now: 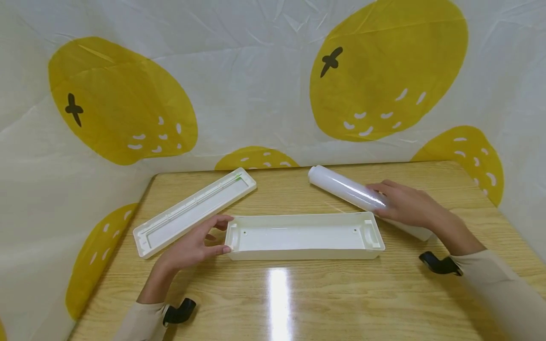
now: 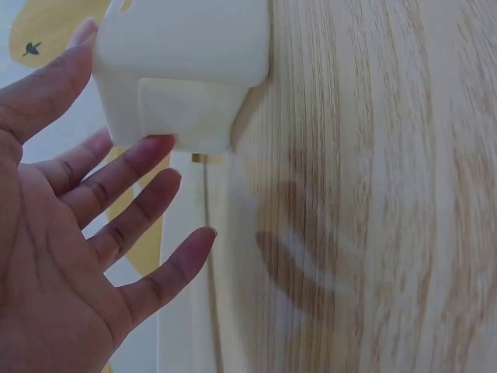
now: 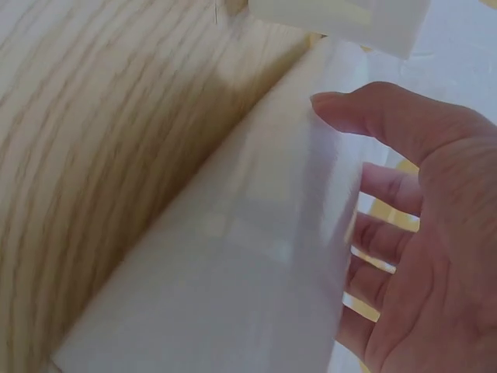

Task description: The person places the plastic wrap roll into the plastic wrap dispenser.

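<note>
A long white open-topped box lies across the middle of the table. My left hand is at its left end, thumb on the near corner and fingertips at the far corner. In the left wrist view the thumb and a fingertip of this hand meet the box's end wall, while other fingers stand spread. My right hand holds a roll of clear plastic wrap, lying slanted behind the box's right end. The right wrist view has the thumb over the roll and fingers along its other side.
A long white lid lies slanted on the table at the back left, a slotted strip along it. The wooden table ends at a white sheet with yellow fruit prints, hanging behind and at the sides. Black wrist mounts sit at both cuffs.
</note>
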A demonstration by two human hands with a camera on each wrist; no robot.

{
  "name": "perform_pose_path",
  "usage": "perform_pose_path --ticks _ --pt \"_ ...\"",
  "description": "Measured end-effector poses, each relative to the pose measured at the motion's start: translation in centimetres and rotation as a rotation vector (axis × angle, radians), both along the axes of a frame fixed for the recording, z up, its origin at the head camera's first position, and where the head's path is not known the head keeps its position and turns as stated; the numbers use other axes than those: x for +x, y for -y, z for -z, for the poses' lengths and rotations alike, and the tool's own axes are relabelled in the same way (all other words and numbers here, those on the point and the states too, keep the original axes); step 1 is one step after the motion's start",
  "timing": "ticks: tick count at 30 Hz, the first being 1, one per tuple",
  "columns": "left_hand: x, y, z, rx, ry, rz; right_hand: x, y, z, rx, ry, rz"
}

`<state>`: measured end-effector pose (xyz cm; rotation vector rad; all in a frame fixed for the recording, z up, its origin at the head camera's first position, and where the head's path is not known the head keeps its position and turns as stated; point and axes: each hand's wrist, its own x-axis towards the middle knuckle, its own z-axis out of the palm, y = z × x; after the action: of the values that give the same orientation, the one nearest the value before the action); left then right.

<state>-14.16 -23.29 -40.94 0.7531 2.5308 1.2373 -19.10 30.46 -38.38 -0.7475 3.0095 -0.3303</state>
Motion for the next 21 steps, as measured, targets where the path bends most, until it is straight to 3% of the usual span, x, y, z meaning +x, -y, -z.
perform_pose_path --ticks 11,21 --pt "-0.2 0.0 0.0 -0.010 0.005 -0.001 -1.1 0.0 1.0 -0.289 0.147 0.077" --pt "-0.5 -0.1 0.2 -0.010 0.007 -0.001 -1.9 0.5 1.5 -0.314 0.208 0.201"
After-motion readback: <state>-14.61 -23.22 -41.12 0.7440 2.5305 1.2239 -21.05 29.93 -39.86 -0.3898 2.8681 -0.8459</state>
